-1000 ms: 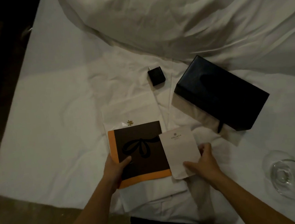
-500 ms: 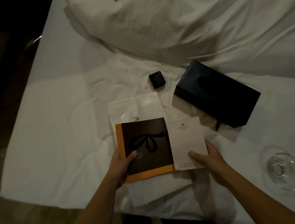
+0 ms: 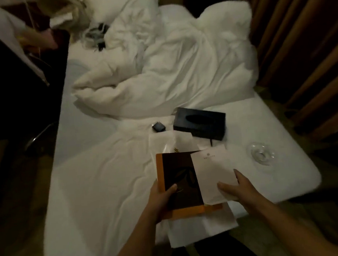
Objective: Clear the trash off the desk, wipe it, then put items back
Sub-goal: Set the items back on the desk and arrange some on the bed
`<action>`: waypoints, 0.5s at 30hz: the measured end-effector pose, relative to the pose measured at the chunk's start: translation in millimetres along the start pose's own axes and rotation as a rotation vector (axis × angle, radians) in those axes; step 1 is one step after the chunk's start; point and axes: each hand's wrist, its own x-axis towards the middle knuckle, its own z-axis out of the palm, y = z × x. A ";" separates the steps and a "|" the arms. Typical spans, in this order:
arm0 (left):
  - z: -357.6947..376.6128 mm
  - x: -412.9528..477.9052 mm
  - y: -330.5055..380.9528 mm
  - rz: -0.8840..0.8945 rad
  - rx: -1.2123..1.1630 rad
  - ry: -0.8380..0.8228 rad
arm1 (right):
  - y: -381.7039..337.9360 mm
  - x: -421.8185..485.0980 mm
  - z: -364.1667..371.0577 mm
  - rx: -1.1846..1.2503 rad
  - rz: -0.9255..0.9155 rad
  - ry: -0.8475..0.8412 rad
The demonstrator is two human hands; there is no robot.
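The left hand (image 3: 162, 198) grips the lower left edge of a brown-and-orange folder (image 3: 178, 180), thumb curled over its cover, while the right hand (image 3: 237, 189) pinches a white card (image 3: 212, 171) that overlaps the folder's right side. Both are held just above a white paper bag (image 3: 201, 227) at the near edge of the bed (image 3: 98, 174). Beyond them on the sheet lie a black charger (image 3: 158, 127) and a black tissue box (image 3: 199, 123), with a glass (image 3: 262, 154) to the right and a rumpled duvet (image 3: 169, 66) behind.

Print on card (image 3: 213, 173) unreadable (too small); white bag (image 3: 201, 229) partly covered.
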 end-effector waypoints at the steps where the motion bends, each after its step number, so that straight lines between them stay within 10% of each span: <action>1: 4.3 -8.7 8.5 0.029 0.027 -0.039 | -0.7 -17.0 -4.9 0.022 -0.007 0.035; 15: 208.3 -120.9 46.9 0.155 0.418 -0.611 | 61.5 -259.5 -148.0 0.511 -0.200 0.631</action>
